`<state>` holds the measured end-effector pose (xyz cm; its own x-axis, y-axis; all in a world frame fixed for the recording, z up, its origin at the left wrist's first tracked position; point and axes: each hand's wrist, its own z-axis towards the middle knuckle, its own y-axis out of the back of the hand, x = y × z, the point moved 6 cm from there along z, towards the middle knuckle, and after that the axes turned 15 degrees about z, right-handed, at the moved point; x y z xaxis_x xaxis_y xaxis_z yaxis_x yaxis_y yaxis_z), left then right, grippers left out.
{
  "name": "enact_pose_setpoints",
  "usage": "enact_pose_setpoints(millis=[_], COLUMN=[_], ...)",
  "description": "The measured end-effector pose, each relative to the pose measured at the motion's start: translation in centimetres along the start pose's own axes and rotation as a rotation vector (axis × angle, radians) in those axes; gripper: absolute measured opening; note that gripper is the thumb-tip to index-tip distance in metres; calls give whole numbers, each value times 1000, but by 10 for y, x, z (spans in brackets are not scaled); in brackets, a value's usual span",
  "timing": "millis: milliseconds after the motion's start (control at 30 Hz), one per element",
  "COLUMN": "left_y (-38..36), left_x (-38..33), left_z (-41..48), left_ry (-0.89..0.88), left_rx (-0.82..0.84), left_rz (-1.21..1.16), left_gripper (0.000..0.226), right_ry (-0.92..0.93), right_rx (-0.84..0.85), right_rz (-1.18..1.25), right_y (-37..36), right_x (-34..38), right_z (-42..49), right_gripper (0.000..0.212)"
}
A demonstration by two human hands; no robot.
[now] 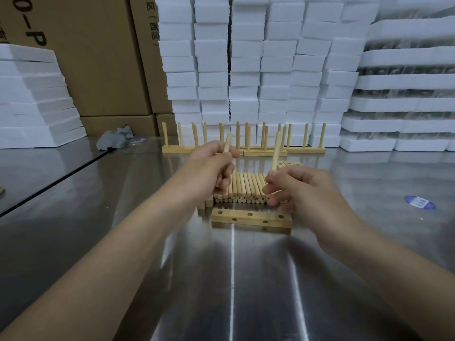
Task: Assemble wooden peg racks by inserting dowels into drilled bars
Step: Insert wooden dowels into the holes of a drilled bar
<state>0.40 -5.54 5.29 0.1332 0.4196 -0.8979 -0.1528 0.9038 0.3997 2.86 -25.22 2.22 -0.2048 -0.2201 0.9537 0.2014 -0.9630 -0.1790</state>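
Dowels [275,151] pinched upright in left hand [211,166] and right hand [302,190] grips, drilled bar [251,219] nearby on bare tabletop [394,178].

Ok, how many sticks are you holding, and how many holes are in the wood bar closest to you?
Held dowels: 2, one in left hand, one in right hand
Holes in nearest drilled bar: 5
Total: 7

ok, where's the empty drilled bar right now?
Head view, centre: the bar lies flat on the table, on the near side of the dowel pile, just below the right hand in frame.
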Motion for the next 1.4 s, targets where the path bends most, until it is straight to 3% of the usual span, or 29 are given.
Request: enact_pose_setpoints(millis=[100, 200, 300, 400, 667, 900, 1400], left_y=[8, 16, 25, 29, 22, 20, 25], left_x=[-6, -8, -5, 0, 12, 12, 15], left_z=[-5, -9, -8, -4, 2, 1, 3], left_ry=[-82, -145, -135, -133, -132, -129, -118], left_rx=[92, 97, 75, 67, 116, 120, 100], left_rz=[260, 439, 402, 409, 534, 591, 604], left_gripper=[11, 9, 11, 16, 16, 14, 15], right_ry=[-18, 16, 113, 151, 116, 170, 160], right_rx=[79, 140, 205, 327, 487, 452, 424], right_rz=[-129, -405, -735, -865, -755, -666, -677], right_y=[-4, -6, -11, -16, -25, -17, -15], right_x=[-3, -7, 2, 11, 12, 8, 8], right_z=[-2, -3, -8, -13, -18, -8, -8], right_gripper=[22, 23, 33, 41, 43, 58, 54])
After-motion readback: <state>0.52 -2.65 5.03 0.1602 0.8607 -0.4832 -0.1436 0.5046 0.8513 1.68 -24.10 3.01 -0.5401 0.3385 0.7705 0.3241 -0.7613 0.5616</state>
